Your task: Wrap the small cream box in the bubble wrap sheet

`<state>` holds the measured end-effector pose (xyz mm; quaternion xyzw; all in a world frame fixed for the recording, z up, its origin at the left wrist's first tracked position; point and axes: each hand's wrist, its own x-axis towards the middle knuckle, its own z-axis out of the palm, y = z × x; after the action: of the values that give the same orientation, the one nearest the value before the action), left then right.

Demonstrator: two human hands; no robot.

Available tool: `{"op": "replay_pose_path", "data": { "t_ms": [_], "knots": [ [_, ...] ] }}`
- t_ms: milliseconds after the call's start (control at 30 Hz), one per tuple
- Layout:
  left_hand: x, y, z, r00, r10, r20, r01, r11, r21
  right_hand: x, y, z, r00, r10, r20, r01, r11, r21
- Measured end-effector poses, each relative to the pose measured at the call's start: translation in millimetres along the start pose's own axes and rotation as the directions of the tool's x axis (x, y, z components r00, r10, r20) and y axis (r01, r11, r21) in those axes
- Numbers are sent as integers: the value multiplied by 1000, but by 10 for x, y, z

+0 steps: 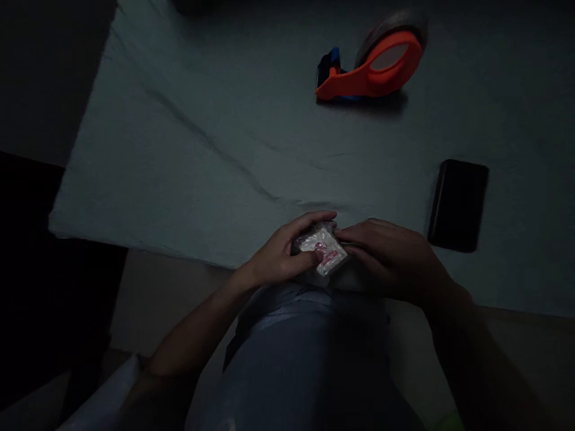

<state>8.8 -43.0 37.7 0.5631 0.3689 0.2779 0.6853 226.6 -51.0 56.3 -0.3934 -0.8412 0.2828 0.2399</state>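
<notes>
A small white block-shaped packet [331,246] with pink-red print, in shiny clear wrapping, is held close to my body at the table's near edge. My left hand [290,251] grips it from the left, thumb across its top face and fingers curled round the far side. At its right side, the fingers of my right hand [386,254] are pinched together against the wrapping. What lies between those right fingertips is too dark and small to make out clearly.
An orange tape dispenser [345,85] with a roll of tape lies at the far side of the cloth-covered table [179,179]. A black rectangular object [459,205] lies right of my right hand. The cloth has creases, and the light is dim.
</notes>
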Motion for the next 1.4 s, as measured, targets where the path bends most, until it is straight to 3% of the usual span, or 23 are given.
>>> {"op": "replay_pose_path", "data": {
  "t_ms": [233, 400, 467, 533, 600, 767, 933, 1000, 1067, 1167, 1233, 1400],
  "knots": [
    [-4, 70, 26, 974, -198, 110, 190, 978, 84, -12, -26, 74, 1000, 15, 3, -15, 999, -30],
    [-50, 133, 25, 976, -170, 140, 145, 974, 173, -6, -16, 143, 987, 132, -94, -130, 991, 28],
    [-70, 145, 42, 979, -143, 147, 115, 976, 184, -20, 19, 178, 942, 274, -194, -264, 962, 75],
    [-73, 124, 64, 987, -95, 132, 63, 972, 228, -32, 62, 200, 865, 416, -280, -380, 908, 178],
    [-46, 66, 84, 996, -15, 84, -10, 957, 289, -26, 95, 204, 793, 500, -348, -422, 863, 279],
    [139, -164, 81, 977, 212, -30, -183, 898, 400, 95, 104, 177, 721, 507, -473, -374, 859, 350],
    [237, -289, 35, 925, 357, -125, -218, 774, 594, 111, 161, 218, 684, 466, -562, -364, 885, 290],
    [201, -268, 49, 887, 408, -219, -171, 728, 664, 68, 181, 261, 697, 517, -497, -414, 856, 309],
    [145, -213, 89, 867, 393, -307, -108, 749, 653, 33, 172, 308, 730, 576, -367, -465, 813, 350],
    [87, -114, 179, 901, 269, -340, -55, 849, 526, 33, 108, 369, 779, 585, -224, -483, 789, 381],
    [84, -73, 238, 900, 259, -351, -67, 877, 476, 55, 50, 395, 813, 525, -251, -431, 833, 348],
    [141, -116, 314, 825, 438, -357, -184, 805, 564, 78, -29, 427, 845, 331, -419, -296, 944, 148]
  ]
}}
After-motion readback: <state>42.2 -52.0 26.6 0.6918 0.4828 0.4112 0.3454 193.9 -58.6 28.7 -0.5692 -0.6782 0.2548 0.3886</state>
